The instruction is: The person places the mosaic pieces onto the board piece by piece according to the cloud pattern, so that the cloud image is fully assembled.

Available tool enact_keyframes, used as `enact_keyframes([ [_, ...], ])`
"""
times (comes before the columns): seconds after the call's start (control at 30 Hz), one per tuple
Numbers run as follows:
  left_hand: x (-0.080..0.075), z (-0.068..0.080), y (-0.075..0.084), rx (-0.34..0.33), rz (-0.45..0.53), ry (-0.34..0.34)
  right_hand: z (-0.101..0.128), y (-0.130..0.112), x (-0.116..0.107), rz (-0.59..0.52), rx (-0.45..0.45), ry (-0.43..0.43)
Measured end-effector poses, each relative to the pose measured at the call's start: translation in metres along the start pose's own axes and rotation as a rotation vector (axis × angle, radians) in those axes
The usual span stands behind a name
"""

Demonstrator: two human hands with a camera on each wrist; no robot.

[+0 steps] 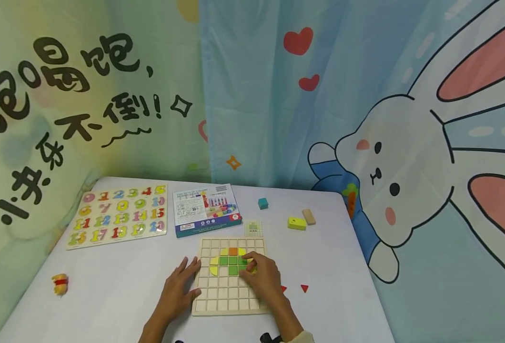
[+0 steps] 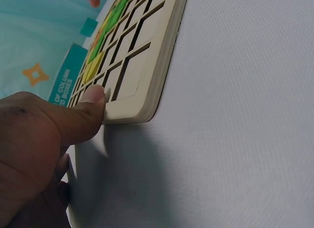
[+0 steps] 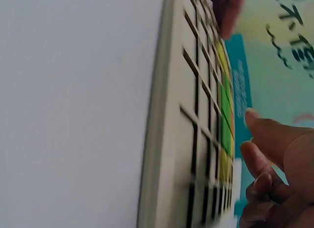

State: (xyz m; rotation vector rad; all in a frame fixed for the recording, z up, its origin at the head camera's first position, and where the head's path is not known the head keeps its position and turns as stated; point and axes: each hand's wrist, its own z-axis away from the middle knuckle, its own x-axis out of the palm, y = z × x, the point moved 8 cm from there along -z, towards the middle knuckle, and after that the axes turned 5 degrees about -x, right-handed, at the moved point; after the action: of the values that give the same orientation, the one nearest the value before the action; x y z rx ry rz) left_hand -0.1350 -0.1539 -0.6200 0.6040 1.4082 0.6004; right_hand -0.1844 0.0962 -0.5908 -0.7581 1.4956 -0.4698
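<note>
A wooden grid board (image 1: 218, 305) lies on the white table. Yellow pieces, some with rounded edges (image 1: 214, 271), an orange square (image 1: 233, 251) and several green squares (image 1: 233, 270) sit in its cells. My left hand (image 1: 177, 290) rests along the board's left edge, fingers extended; in the left wrist view its thumb (image 2: 93, 98) touches the rim near a corner. Over the right part of the pattern is my right hand (image 1: 263, 278), bent fingers at the green pieces and hiding some cells. In the right wrist view, its thumb and forefinger (image 3: 267, 130) stand apart with nothing visible between them.
Behind the board lie a small pattern card (image 1: 253, 227), a boxed set (image 1: 205, 209) and a number board (image 1: 121, 216). Teal (image 1: 263, 204), yellow (image 1: 297, 223) and plain wooden (image 1: 308, 216) blocks stand back right. Red triangles (image 1: 305, 288) lie right; a bear figure (image 1: 60, 284) lies left.
</note>
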Motion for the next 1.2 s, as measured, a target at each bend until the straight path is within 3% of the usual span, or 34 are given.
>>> enact_keyframes([
  [0.17,0.0,0.001,0.0,0.003,-0.001,0.003,0.013,0.026,-0.027,-0.024,0.073,0.003],
  [0.33,-0.001,0.001,0.002,0.003,-0.006,0.002,0.028,0.05,-0.049,0.032,0.103,-0.049],
  [0.63,-0.004,0.0,0.004,-0.006,0.004,0.003,0.036,0.069,-0.054,0.076,0.119,-0.14],
  [0.9,-0.004,0.0,0.005,0.003,0.001,0.018,0.031,0.071,-0.054,0.101,0.161,-0.075],
  [1.2,-0.001,0.0,0.001,-0.004,-0.003,0.012,0.027,0.056,-0.046,0.044,0.123,0.053],
])
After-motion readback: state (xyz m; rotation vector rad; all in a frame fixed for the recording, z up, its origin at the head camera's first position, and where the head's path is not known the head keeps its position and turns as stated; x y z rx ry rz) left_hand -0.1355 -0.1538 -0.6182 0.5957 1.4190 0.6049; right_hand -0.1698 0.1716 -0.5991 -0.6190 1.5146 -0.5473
